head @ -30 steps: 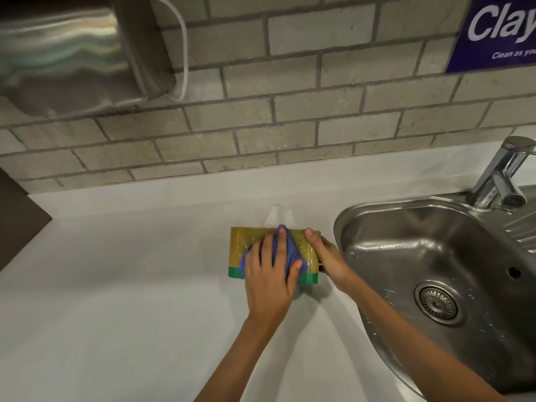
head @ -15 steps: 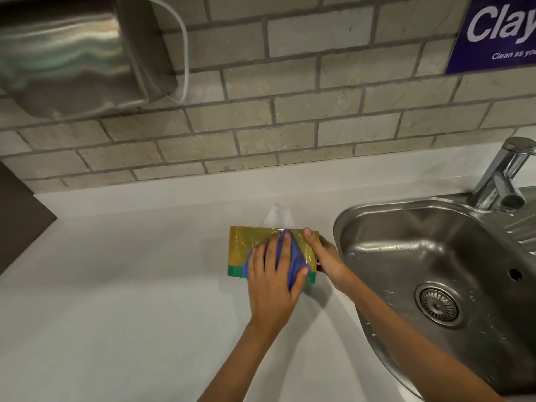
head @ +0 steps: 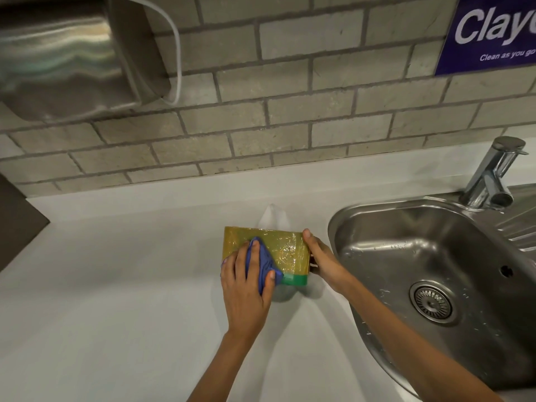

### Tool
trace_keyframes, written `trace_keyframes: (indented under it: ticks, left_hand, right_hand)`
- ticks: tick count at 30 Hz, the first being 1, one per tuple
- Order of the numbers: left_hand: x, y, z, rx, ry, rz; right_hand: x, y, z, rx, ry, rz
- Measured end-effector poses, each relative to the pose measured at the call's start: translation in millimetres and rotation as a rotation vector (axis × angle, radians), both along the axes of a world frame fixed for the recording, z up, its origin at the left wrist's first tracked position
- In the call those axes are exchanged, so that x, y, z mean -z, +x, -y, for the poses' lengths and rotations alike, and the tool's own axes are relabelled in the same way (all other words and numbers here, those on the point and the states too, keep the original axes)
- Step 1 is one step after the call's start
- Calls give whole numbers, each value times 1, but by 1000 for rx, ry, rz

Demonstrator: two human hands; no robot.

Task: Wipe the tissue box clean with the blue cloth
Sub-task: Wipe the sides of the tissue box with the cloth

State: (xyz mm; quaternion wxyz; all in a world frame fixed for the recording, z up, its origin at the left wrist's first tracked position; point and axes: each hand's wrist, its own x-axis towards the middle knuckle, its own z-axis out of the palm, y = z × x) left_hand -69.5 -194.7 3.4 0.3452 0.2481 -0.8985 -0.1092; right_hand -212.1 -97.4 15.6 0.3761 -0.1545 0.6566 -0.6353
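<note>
A yellow tissue box (head: 285, 250) with a green lower band and a shiny plastic wrap stands on the white counter (head: 116, 300), a white tissue (head: 272, 217) sticking up behind it. My left hand (head: 246, 288) presses the blue cloth (head: 262, 264) flat against the left part of the box's near face. My right hand (head: 322, 258) grips the box's right end, thumb on the top corner. Most of the cloth is hidden under my left fingers.
A steel sink (head: 435, 271) with a drain lies just right of the box, its tap (head: 490, 175) at the back right. A steel dispenser (head: 66, 53) hangs on the brick wall at upper left. A purple sign (head: 490, 33) is at upper right.
My left hand and the blue cloth have slid from the middle-right of the box face to its left side. My right hand keeps the same hold on the box's right end.
</note>
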Motion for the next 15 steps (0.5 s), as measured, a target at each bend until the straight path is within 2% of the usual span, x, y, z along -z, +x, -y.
trace_keyframes:
  ticks: [9,11,15]
  left_hand:
    - [-29,-37,-21,-100,121,-54]
    - [-31,-44,-30,-59,79,-10]
    - [-12,-28,-36,96,-128,69]
  right_hand:
    - [0,-1,4,60,1,60]
    - [1,-1,3,56,-3,50]
    - [0,-4,2,48,-8,38]
